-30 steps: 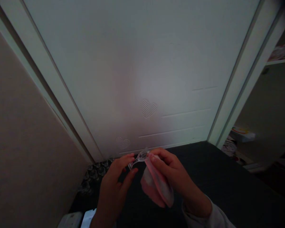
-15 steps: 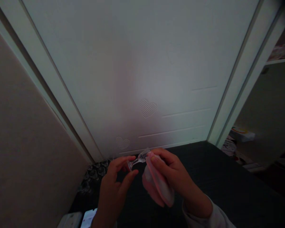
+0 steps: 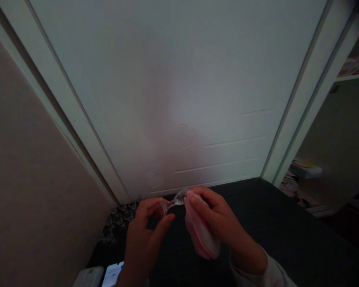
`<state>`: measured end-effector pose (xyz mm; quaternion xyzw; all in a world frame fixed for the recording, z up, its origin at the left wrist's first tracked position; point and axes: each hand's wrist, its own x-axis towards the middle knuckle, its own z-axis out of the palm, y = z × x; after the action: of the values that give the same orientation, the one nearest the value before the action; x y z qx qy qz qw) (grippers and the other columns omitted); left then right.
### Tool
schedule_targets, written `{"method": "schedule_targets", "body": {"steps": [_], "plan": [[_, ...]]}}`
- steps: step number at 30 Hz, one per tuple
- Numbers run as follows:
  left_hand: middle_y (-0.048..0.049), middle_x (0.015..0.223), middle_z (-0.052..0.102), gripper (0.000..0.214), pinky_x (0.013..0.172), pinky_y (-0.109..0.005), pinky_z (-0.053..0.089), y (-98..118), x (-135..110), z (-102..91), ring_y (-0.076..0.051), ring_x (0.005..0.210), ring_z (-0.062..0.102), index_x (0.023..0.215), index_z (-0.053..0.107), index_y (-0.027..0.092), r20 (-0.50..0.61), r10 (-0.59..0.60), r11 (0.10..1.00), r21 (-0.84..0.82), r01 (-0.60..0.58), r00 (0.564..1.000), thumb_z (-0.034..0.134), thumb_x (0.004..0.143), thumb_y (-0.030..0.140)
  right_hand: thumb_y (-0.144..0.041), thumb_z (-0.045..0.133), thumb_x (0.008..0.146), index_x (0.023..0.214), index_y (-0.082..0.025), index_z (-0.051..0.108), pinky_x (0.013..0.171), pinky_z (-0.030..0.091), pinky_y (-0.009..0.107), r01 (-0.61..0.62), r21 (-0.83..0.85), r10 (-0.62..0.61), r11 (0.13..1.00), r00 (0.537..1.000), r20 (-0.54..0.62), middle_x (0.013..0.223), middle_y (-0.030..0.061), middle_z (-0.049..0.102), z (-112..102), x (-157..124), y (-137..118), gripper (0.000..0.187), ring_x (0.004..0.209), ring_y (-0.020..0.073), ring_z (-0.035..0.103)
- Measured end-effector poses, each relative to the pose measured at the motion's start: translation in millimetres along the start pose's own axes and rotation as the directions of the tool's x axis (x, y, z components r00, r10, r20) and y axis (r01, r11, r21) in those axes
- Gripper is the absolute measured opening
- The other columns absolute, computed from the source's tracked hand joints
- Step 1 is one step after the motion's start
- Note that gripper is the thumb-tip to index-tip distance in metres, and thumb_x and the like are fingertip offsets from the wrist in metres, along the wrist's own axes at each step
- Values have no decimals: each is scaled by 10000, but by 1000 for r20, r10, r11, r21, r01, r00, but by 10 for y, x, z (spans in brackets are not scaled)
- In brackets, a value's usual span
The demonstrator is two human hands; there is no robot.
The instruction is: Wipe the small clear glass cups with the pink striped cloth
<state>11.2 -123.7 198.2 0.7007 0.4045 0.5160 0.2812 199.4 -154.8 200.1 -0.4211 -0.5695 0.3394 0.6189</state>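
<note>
Between my hands is a small clear stemmed glass, tilted over to the side. The thumb and fingers of my left hand pinch its round foot. My right hand grips a folded pink and white cloth and presses its upper end to the bowl of the glass. Most of the cloth hangs down below the right fingers. Part of the bowl is hidden behind those fingers and the cloth.
Several clear glasses stand at the back left of the dark table. A lit phone and a white object lie at the front left. Behind rises a white panel with heart reliefs; shelves are on the right.
The hanging part of the cloth has swung a little to the right and looks narrower. Both hands keep nearly the same place and grip. The phone's screen shows something different.
</note>
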Motion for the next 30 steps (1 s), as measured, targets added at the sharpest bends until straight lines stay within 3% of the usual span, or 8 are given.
{"method": "schedule_targets", "body": {"steps": [5,9,14,18,22,26,30], "plan": [[-22,849,781,232,756,-314,513,-20,-24,-6,-223,833,720,959,653,226,58,-88,995,-32,90,994,725,818,395,-491,600,929,893,-225,734,714,483,333,71,-50,-70,996,997,19,815,29,676,-18,4,-6,300,753,196,608],[1,735,751,255,662,-292,481,34,-26,-1,-207,713,697,927,632,217,84,-150,987,-53,155,985,685,840,451,-436,602,943,874,-224,733,704,457,319,122,-109,-120,987,992,28,790,15,609,-30,12,22,259,754,188,579],[39,621,663,254,635,-272,468,108,10,44,-176,629,639,814,605,225,83,-106,989,-95,113,991,579,904,462,-374,620,945,910,-229,741,787,467,319,166,-95,-164,982,986,21,880,28,588,-18,3,31,193,844,191,574],[32,590,599,410,587,-275,447,141,29,66,-172,581,580,677,578,233,66,-124,991,-36,127,990,481,941,532,-302,623,937,923,-221,735,844,467,317,172,-95,-172,980,985,16,970,46,570,3,-10,15,138,927,194,580],[22,560,563,506,580,-288,440,176,40,89,-181,571,560,594,558,238,43,-135,991,-11,136,990,450,920,609,-259,599,938,882,-211,700,795,468,303,219,-121,-220,968,975,6,930,41,583,25,-9,18,125,885,185,583],[19,592,592,447,600,-286,456,189,53,126,-184,601,582,644,585,232,22,-146,988,-47,147,989,505,891,596,-225,584,937,833,-211,655,701,457,282,268,-145,-275,952,961,-32,832,17,591,47,1,21,126,776,167,573],[23,671,677,321,654,-287,483,148,35,134,-186,657,634,944,655,208,4,-192,968,-166,190,981,604,850,511,-228,582,935,831,-214,654,682,458,283,273,-154,-288,950,953,-88,809,13,600,51,10,23,128,749,165,577]]}}
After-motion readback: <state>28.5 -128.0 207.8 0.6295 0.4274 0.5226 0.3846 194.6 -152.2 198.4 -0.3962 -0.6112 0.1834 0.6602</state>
